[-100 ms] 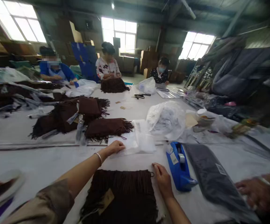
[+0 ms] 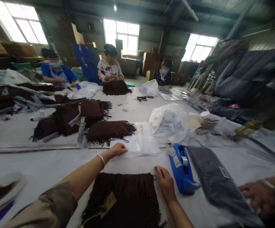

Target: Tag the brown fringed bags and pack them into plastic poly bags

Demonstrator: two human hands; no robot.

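Note:
My left hand [image 2: 117, 150] reaches forward, its fingers closed on the left edge of a flat clear plastic bag [image 2: 149, 148] that lies among other white plastic. In front of me is a folded dark brown fringed cloth [image 2: 127, 202], with a tan paper tag [image 2: 108, 204] on a string lying across it. Close to the cloth's upper right corner, by a small loop of fringe, my right hand [image 2: 166, 183] rests with its fingers curled together. Whether anything is inside those fingers is hidden. Just right of that hand stands a blue tape dispenser [image 2: 182, 177].
Brown fringed cloths [image 2: 108, 129] are piled beyond my left hand, beside a bulging clear bag [image 2: 169, 122]. A dark grey packed item [image 2: 215, 177] lies right, near another person's hand [image 2: 258, 194]. A plate [image 2: 4, 190] sits left. Several people work across the table.

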